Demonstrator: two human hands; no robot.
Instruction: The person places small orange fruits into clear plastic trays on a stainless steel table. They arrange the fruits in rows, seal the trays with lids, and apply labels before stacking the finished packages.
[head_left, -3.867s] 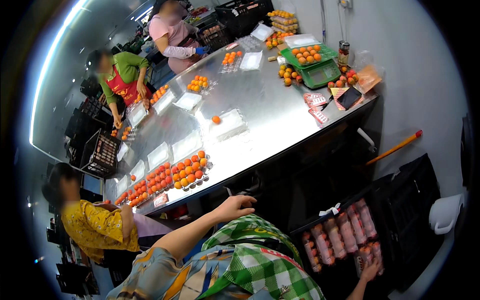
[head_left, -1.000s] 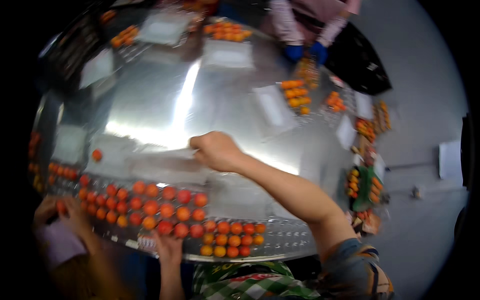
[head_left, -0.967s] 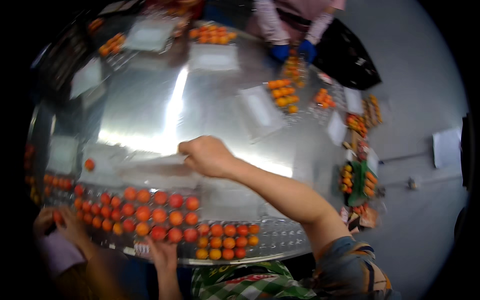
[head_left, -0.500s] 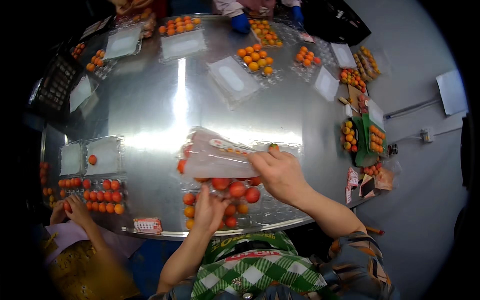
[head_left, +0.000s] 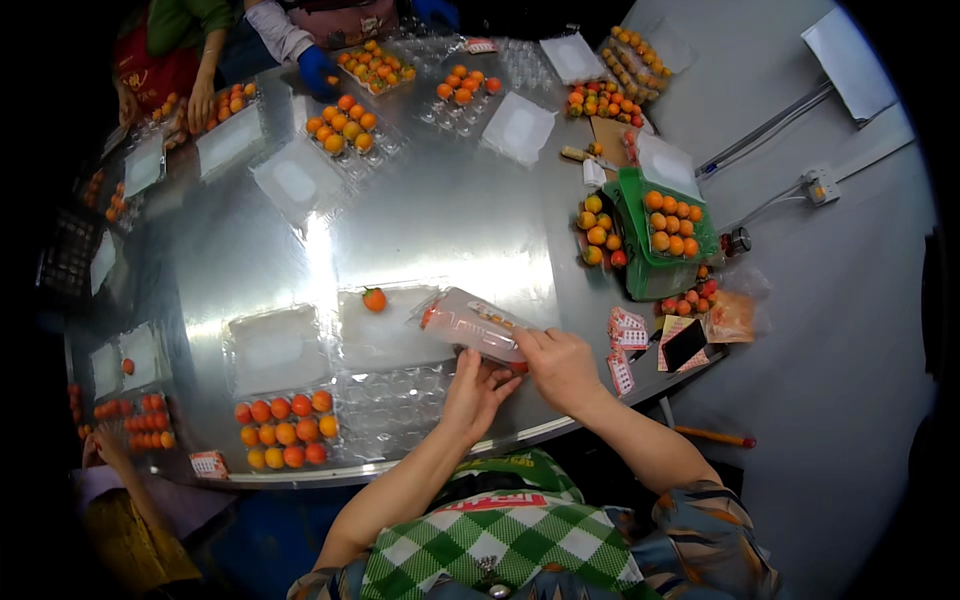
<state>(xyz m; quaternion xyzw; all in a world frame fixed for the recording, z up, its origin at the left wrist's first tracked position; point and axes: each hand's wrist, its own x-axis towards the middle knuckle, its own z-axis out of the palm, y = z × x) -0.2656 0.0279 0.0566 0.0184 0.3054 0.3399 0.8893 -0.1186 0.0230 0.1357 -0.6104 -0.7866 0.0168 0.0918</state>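
Fingers of my right hand [head_left: 562, 366] curl over the near end of a clear plastic clamshell tray [head_left: 470, 322], pinching it at lower centre of the frame. My left hand [head_left: 474, 392] sits just beneath it, fingers loosely spread, fingertips touching the tray's underside. The tray is tilted, its far end pointing up-left, and I can make out red fruit through the plastic, though not how many.

Below my left hand an empty clear cell tray [head_left: 400, 408] lies flat, touching a filled tray of orange and red fruit [head_left: 283, 432] to its left. Both sit close to the near rim of the round steel table [head_left: 440, 220], so little room is left toward me. Up-left of the held tray, a single orange fruit [head_left: 374, 298] rests on a flat clear lid [head_left: 385, 325]. Past that, the table's middle is bare shining metal, the widest open stretch.

To the right, red-and-white label stickers [head_left: 627, 332] lie near the table's right rim, just beside my right hand. Further up-right a green crate [head_left: 652, 262] holds orange fruit. At upper left, another person's blue-gloved hand [head_left: 318, 70] works by more trays.
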